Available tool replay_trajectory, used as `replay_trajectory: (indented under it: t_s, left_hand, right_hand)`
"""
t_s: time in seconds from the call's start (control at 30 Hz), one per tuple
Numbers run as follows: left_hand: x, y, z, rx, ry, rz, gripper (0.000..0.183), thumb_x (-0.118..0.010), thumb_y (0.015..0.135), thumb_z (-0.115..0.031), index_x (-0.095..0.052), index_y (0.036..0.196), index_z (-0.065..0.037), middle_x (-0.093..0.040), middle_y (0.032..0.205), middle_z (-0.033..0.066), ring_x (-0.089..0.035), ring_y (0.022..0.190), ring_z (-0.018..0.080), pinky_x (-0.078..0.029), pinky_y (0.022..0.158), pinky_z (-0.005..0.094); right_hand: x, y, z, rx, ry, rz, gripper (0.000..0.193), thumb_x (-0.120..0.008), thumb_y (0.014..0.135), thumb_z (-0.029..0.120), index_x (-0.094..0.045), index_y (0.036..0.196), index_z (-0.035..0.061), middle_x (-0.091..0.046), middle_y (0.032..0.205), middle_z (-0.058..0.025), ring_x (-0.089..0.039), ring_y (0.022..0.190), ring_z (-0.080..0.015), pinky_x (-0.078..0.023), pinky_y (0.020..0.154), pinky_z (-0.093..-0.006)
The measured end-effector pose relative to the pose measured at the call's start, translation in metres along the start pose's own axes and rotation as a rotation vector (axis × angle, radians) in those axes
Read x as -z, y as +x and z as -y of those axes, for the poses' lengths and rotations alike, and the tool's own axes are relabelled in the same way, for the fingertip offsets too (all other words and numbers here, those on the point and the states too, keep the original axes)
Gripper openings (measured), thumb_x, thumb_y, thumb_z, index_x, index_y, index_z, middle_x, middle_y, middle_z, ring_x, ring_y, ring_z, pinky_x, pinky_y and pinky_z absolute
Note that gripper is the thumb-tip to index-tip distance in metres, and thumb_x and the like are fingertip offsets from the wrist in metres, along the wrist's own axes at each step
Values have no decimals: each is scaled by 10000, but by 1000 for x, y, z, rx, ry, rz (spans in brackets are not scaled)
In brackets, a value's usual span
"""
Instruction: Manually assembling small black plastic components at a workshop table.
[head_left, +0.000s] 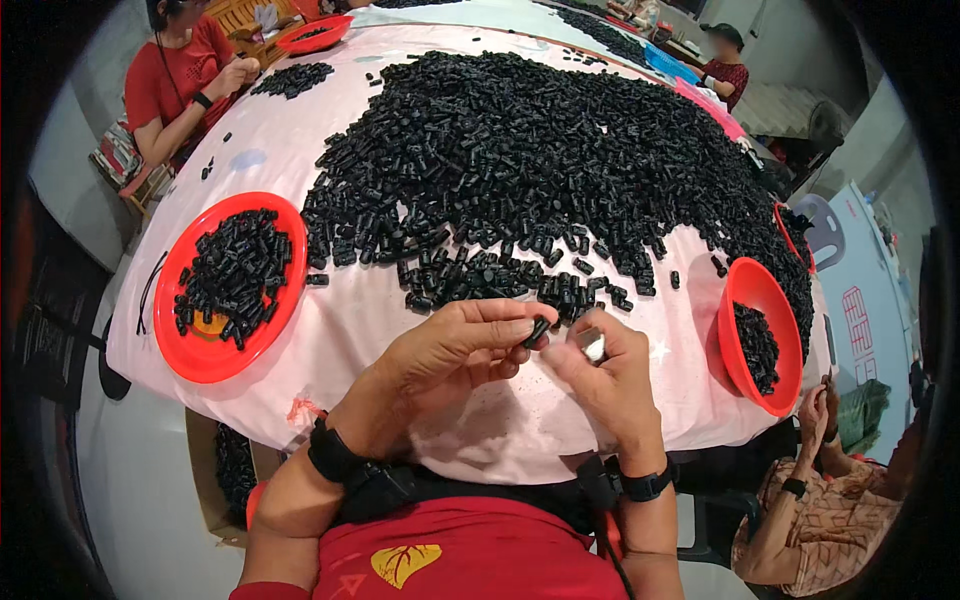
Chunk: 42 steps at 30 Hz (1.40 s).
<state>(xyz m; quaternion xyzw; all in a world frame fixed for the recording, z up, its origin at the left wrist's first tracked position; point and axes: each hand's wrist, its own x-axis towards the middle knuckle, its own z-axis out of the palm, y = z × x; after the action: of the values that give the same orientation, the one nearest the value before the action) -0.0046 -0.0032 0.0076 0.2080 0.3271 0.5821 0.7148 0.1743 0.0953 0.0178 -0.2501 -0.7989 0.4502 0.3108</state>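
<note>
My left hand (448, 346) is closed in a pinch on a small black cylindrical part (537, 332), between thumb and fingertips. Close beside it, my right hand (612, 378) is curled around a small whitish, shiny piece (594, 347). Most of that piece is hidden by the fingers, so its kind does not show. The right fingertips are at the near end of the black part; whether they touch it, I cannot tell. Just beyond both hands lies a loose cluster of similar black parts (470, 275), at the near edge of a large heap (530, 150).
A red plate (183, 345) of black parts sits at left, a red bowl (780, 395) at right. Pink cloth (350, 300) covers the table. Below its left edge stands a cardboard box (205, 465) with black parts. Other people sit at far left, far right and near right.
</note>
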Motion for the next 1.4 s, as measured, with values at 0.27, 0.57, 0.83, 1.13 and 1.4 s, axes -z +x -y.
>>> replay_trajectory:
  t_s: [0.27, 0.57, 0.83, 1.13, 1.4]
  left_hand:
    - [-2, 1, 6, 13, -11, 2, 333, -635, 890, -129, -578, 1199, -21, -656, 1039, 49, -635, 928, 115, -521, 834, 275]
    - [1, 4, 8, -12, -31, 36, 318, -617, 899, -103, -569, 1195, 3, -655, 1032, 76, -648, 899, 122, -544, 788, 251]
    - [1, 4, 9, -16, -30, 8, 312, -618, 898, -104, -574, 1189, 0, -655, 1037, 67, -644, 887, 112, -538, 778, 249]
    - [-1, 3, 9, -6, -26, -24, 314, -617, 903, -119, -573, 1192, -6, -659, 1037, 60, -641, 894, 106, -528, 788, 249]
    - [3, 6, 12, -45, 1, -19, 300, -616, 902, -117, -580, 1179, -6, -661, 999, 54, -636, 815, 83, -531, 739, 228]
  right_hand:
    - [-8, -2, -8, 7, -89, 71, 372, -811, 718, 358, -618, 780, 45, -649, 639, -65, -653, 587, -131, -491, 500, -270]
    - [-11, -1, -7, 91, -279, 51, 414, -789, 709, 432, -604, 759, 65, -632, 599, -79, -662, 556, -208, -491, 477, -298]
    - [-10, -2, -7, 61, -278, 19, 424, -777, 710, 456, -604, 740, 70, -618, 572, -69, -644, 525, -229, -482, 467, -316]
    - [-13, -1, -9, 108, -345, 13, 434, -767, 720, 461, -599, 726, 62, -617, 568, -72, -644, 526, -237, -484, 465, -321]
    - [-13, 1, -11, 121, -367, 46, 458, -721, 748, 503, -607, 743, 60, -598, 554, -79, -629, 508, -253, -470, 456, -334]
